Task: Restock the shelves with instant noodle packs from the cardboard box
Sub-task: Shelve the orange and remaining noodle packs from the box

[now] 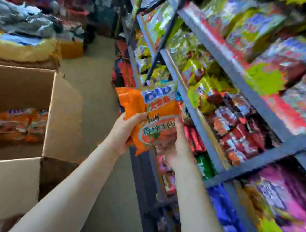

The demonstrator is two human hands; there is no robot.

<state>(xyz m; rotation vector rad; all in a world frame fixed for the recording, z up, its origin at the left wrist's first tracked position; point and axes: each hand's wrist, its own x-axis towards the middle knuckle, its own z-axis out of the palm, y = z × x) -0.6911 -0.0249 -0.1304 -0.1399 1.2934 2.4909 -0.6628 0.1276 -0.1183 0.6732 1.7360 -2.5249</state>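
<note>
Nearest the camera, two bare forearms reach up toward the orange crinkly plastic instant noodle pack (154, 116), which is held in the air just in front of the grey metal shelf rack (221, 66), level with its middle tiers. The left hand (124, 131) curls its fingers (138, 117) round the pack's left edge, and the right hand (179, 148) cups the lower right side from behind, its thumb lying on the front. The pack appears to be more than one wrapper bunched together, though blur makes the count uncertain. It will likely handle as light and slippery, with a brittle noodle block inside that could crack under a hard squeeze, so holding the flat sides or sealed edges seems safest. Its face is orange with a blue-and-white logo band at the top and printed characters across the middle. Left of the pack stands the open brown cardboard box (4, 174), with more orange packs (16, 125) lying at its bottom. Beyond, the rack's tiers are crowded with bright red, green and purple packets, too smeared to read.
</note>
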